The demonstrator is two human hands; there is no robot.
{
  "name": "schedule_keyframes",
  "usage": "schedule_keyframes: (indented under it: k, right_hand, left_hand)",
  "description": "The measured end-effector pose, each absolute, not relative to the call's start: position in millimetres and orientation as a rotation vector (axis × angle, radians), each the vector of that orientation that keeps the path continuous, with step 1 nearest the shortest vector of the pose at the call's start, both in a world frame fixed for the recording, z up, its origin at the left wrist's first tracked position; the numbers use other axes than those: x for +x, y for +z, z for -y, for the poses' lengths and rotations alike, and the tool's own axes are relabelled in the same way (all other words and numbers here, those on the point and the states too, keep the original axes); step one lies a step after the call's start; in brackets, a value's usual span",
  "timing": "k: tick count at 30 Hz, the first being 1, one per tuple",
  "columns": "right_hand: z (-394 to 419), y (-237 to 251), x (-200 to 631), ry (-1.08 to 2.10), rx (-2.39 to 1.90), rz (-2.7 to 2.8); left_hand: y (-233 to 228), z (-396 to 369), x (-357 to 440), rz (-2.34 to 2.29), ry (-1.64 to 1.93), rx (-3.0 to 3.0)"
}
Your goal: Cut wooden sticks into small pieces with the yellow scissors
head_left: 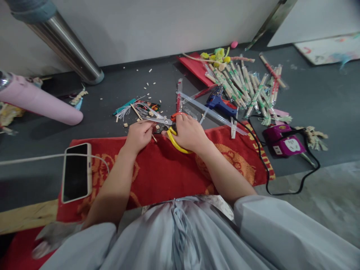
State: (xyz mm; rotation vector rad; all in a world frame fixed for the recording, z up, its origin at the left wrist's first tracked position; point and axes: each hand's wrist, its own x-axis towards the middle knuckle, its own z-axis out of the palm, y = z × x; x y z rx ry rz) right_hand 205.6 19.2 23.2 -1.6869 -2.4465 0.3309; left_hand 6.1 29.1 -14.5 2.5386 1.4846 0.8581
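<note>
My right hand (188, 130) is closed around the handles of a pair of scissors (161, 120), one loop yellow and the other orange. The metal blades point left and reach the fingertips of my left hand (140, 134). That hand is pinched shut, and a thin pale stick (154, 138) shows below its fingers. Just beyond lie a bundle of white strands (128, 112) with a teal end, another thin stick (136, 111) and small cut wooden bits (125, 125). Both hands are over the far edge of a red towel (160, 168).
A blue glue gun (221, 104) with a black cord, wrapped sticks (239, 84) and a purple power adapter (284, 140) are on the right. To the left are a phone (76, 172) with a white cable, a pink bottle (47, 99) and a metal table leg (70, 48).
</note>
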Motion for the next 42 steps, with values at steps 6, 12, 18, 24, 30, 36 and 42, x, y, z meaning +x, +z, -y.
schedule_keyframes:
  k: [6, 12, 18, 24, 30, 36, 42]
  right_hand:
    - [-21.5, 22.7, 206.4, 0.37, -1.653, 2.427]
    - [-20.9, 26.9, 207.0, 0.392, -1.687, 2.44]
    - [-19.8, 31.3, 206.1, 0.401, -1.751, 2.457]
    - [-18.9, 34.7, 203.8, 0.386, -1.819, 2.457]
    - [-17.5, 36.5, 202.4, 0.382, -1.861, 2.468]
    - [-17.2, 33.3, 201.2, 0.382, -1.866, 2.419]
    - [-16.5, 28.9, 201.6, 0.346, -1.802, 2.393]
  left_hand:
    - [-11.3, -28.4, 7.2, -1.48, 0.847, 2.511]
    - [-13.7, -29.1, 6.9, -1.448, 0.884, 2.513]
    - [-15.2, -28.5, 7.0, -1.426, 0.89, 2.493]
    - [-13.0, -28.7, 8.2, -1.413, 0.941, 2.506]
    - [-12.0, -27.2, 8.7, -1.414, 0.949, 2.494]
    - [-14.0, -27.2, 10.9, -1.527, 0.874, 2.504]
    - [-17.5, -28.6, 10.4, -1.614, 0.852, 2.593]
